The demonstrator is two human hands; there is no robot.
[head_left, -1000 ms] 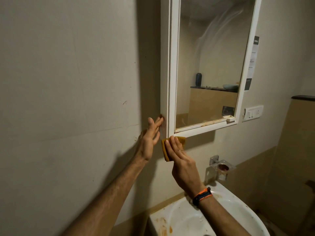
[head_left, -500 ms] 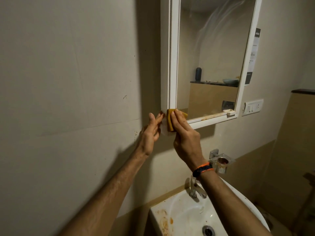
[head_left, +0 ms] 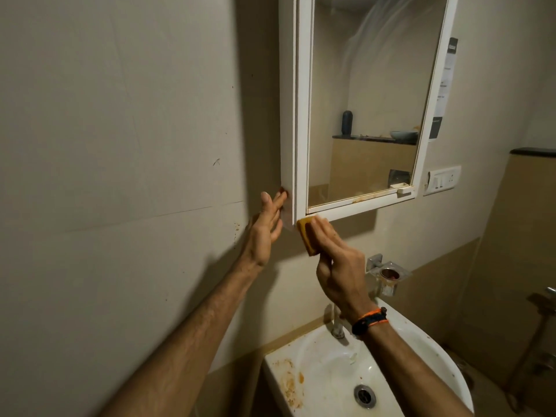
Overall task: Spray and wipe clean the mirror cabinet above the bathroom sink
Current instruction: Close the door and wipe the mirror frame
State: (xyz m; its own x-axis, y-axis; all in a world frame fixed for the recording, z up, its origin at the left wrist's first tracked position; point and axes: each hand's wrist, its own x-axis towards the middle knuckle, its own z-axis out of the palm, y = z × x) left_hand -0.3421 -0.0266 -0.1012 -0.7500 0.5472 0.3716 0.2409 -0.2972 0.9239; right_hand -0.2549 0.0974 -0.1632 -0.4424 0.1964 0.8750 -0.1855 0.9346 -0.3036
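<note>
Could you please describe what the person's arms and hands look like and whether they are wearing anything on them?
Both forearms are bare, with no sleeves in view and no gloves on the left hand or right hand. The right wrist carries a dark band with an orange edge. The left wrist is bare. No rings show on the visible fingers.

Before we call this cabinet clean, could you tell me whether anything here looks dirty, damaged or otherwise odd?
Yes. The mirror shows broad curved smear streaks in its upper part, and brownish grime lines the cabinet frame's bottom edge. The sink below has rusty orange stains on its left rim. A paper label is stuck on the right frame.
</note>
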